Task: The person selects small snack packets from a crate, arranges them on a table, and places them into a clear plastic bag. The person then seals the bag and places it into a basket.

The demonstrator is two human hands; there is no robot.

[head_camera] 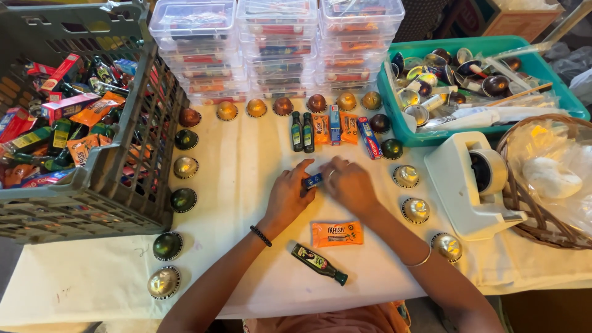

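**Head view: both your hands meet over a small blue box**

Your left hand (288, 196) lies palm down on the white-covered worktop (240, 154), wrist bent inward, fingers curled and pinching one end of the small blue box (312, 180). Your right hand (349, 184) comes in from the other side, knuckles up, fingers folded down onto the box's far end, so both hands have hold of it between them at the middle of the worktop. Both forearms angle up from the bottom edge and converge there. Just below your wrists lie an orange packet (337, 234) and a small dark bottle (319, 263) on its side. The white tape dispenser (472, 185) stands to your right.
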